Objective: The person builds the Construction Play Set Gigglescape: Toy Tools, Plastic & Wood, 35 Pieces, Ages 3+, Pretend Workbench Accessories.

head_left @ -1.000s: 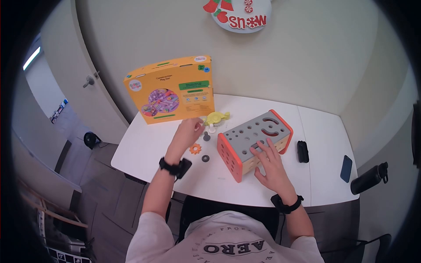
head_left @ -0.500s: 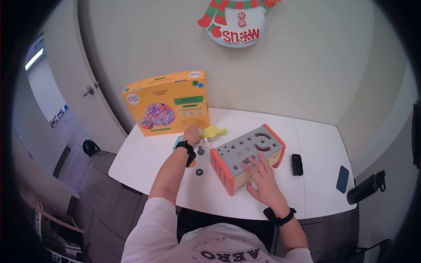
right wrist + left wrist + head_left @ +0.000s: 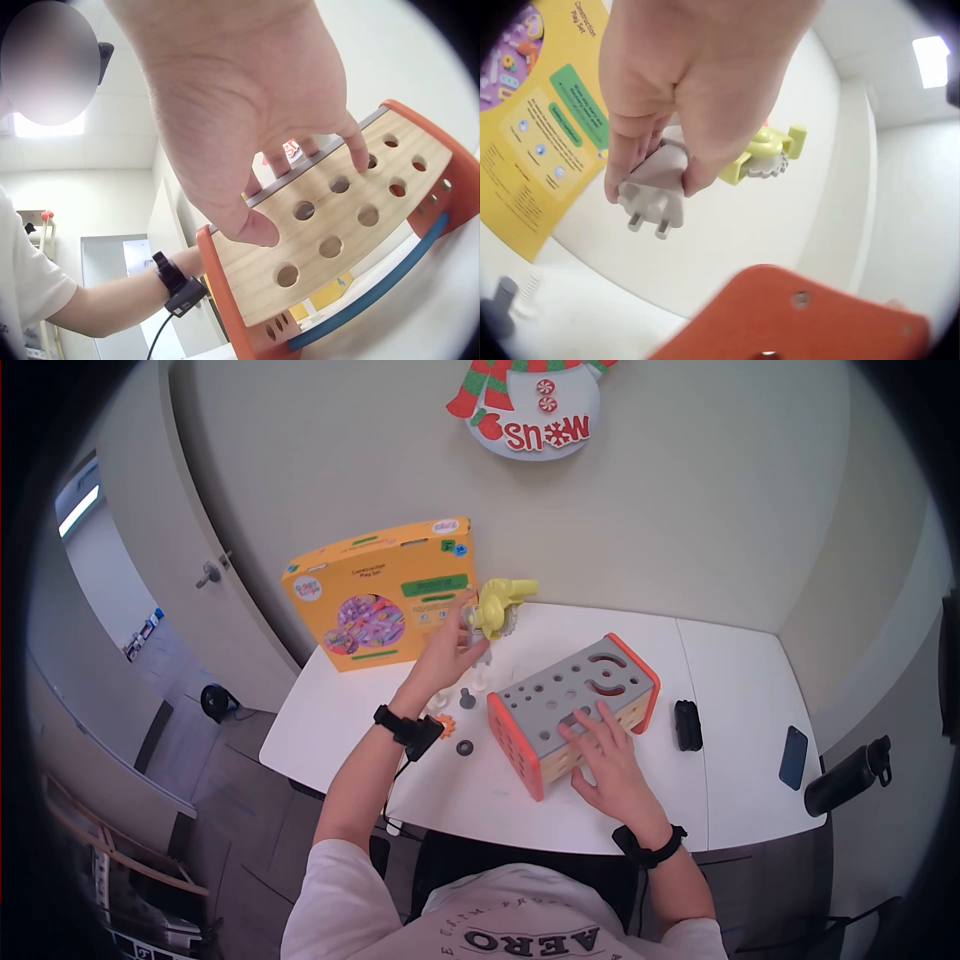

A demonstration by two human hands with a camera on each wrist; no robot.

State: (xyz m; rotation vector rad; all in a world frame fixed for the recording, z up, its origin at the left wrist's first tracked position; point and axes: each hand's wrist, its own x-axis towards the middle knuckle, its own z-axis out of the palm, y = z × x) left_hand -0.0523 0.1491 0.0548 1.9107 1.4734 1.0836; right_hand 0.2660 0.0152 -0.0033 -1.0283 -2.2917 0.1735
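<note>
My left hand (image 3: 447, 650) is raised in front of the yellow carton, its thumb and fingers pinching a grey toy plug (image 3: 657, 176) with two prongs pointing down. Just beyond that hand is a yellow toy circular saw (image 3: 499, 606) with a grey toothed blade, up off the table; whatever links it to the plug is hidden behind the hand. My right hand (image 3: 612, 765) rests spread over the toy toolbox (image 3: 545, 690). Its fingertips reach onto the grey holed top, while the thumb lies against the wooden side panel (image 3: 330, 225).
A grey bolt (image 3: 467, 698), an orange gear (image 3: 446, 727) and a dark nut (image 3: 464, 748) lie left of the toolbox. The yellow carton (image 3: 350, 585) stands at the back left. A black case (image 3: 687, 726), a phone (image 3: 793, 757) and a black bottle (image 3: 845, 780) are to the right.
The left hand reached down by the carton and has come up with the grey plug. The yellow saw has risen from the table. The right hand has stayed on the toolbox.
</note>
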